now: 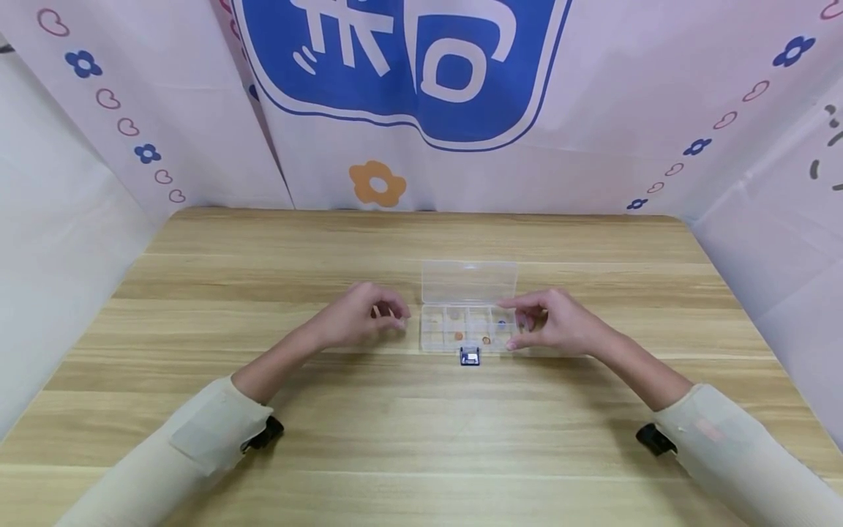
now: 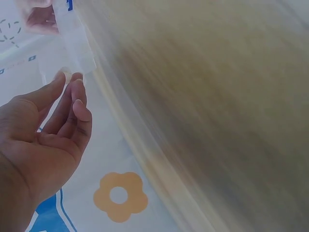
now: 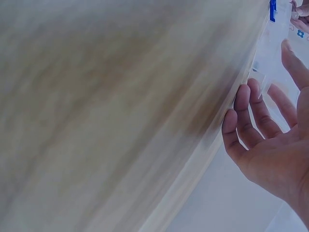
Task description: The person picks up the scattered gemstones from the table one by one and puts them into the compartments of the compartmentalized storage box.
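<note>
A clear plastic compartment box with its lid raised at the back stands on the wooden table. Its blue clasp hangs at the front. Inside lie small pieces: two orange-brown ones, an orange piece among them, and a blue piece. Left of the box, apart from it, my left hand pinches a small whitish translucent piece between thumb and fingertips. At the box's right end my right hand holds its edges, thumb in front and index finger behind; the other fingers curl by the side.
The wooden table runs back to a white printed cloth with a blue sign and flowers. White cloth also hangs at both sides. Dark wrist mounts sit under the sleeves.
</note>
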